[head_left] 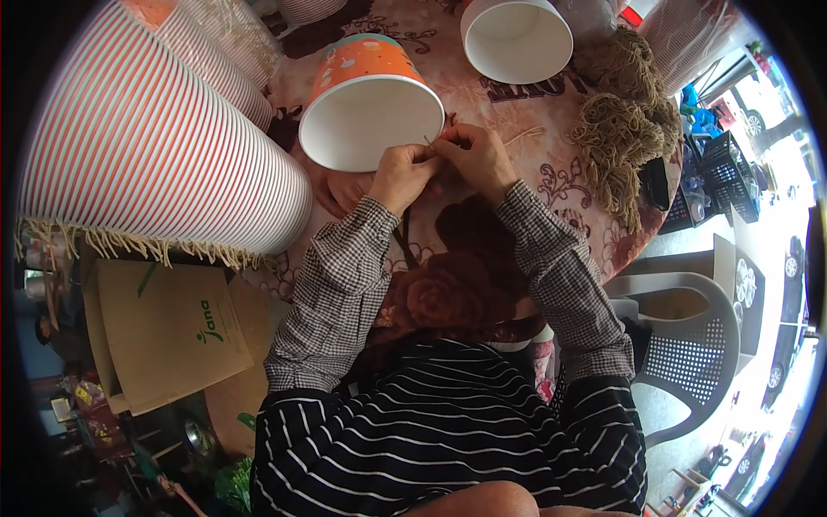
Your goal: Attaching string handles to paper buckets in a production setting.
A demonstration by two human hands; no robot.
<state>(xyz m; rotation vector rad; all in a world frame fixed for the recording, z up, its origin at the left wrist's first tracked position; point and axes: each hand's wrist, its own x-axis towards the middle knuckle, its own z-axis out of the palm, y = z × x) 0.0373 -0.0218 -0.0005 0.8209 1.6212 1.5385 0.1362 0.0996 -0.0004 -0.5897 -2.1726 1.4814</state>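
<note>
An orange paper bucket [366, 67] with a white inside lies on its side on the table, its mouth toward me. Just in front of its rim, my left hand [401, 178] and my right hand [479, 162] meet, fingertips pinched together. A thin strand [427, 140] pokes up between them; most of it is hidden by the fingers. Right of the bucket, a loose length of twine [525, 134] rests on the cloth. Farther right lies a tangled bundle of beige twine [622, 138].
Tall nested stacks of paper buckets [164, 146] lean at the left. Another white-lined bucket [517, 43] lies at the back. A dark phone-like object [655, 183] sits at the table's right edge. A cardboard box [168, 332] stands lower left, a grey plastic chair [689, 358] right.
</note>
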